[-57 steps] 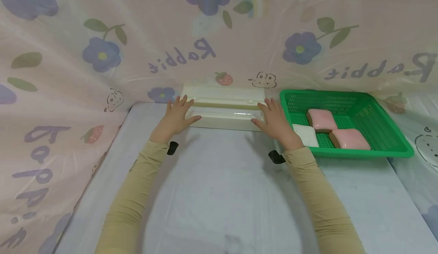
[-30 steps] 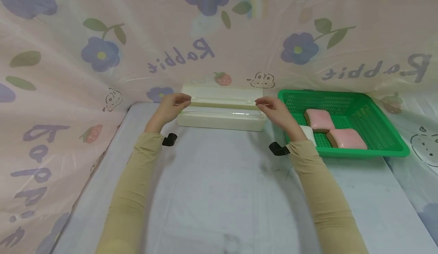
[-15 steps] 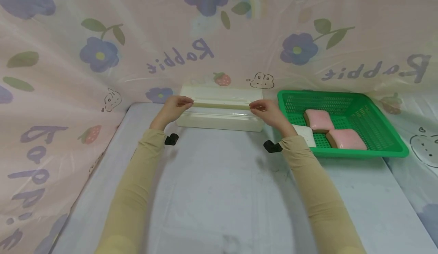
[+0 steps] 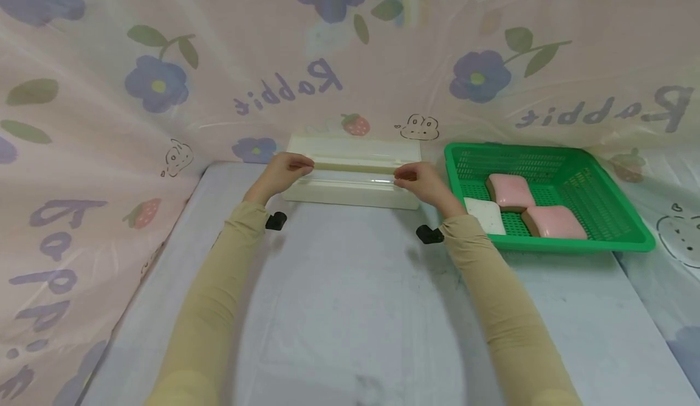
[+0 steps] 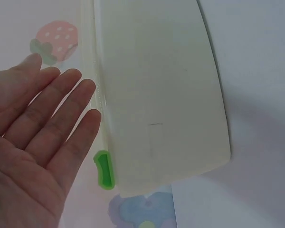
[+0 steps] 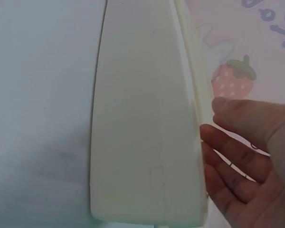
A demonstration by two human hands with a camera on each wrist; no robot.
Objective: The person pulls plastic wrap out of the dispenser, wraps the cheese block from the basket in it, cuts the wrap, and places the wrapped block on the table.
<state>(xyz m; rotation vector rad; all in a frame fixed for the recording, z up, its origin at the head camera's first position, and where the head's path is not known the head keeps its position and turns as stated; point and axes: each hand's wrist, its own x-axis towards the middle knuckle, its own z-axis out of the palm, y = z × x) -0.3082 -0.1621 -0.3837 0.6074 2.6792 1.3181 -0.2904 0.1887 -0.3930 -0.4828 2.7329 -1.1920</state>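
White box [image 4: 352,196], lid [image 4: 355,147] raised, set at the table's [image 4: 350,309] far edge before the printed sheet [image 4: 383,78]. Step in hand, as judged: the opened box is being worked from both ends. Left hand [image 4: 276,176] and right hand [image 4: 428,185] held there, thumb-to-finger gaps narrow; whether anything thin is pinched cannot be told. Even, matched handling seems called for. Right side crowded by the green basket [image 4: 579,247], pink-topped squares [image 4: 555,222] inside.

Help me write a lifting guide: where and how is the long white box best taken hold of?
I'd grip the white box low at its two short ends, coming from left and right together: it is long, narrow and lies crosswise. I'd avoid the raised panel behind, which might swing. The green basket likely leaves less room at right.
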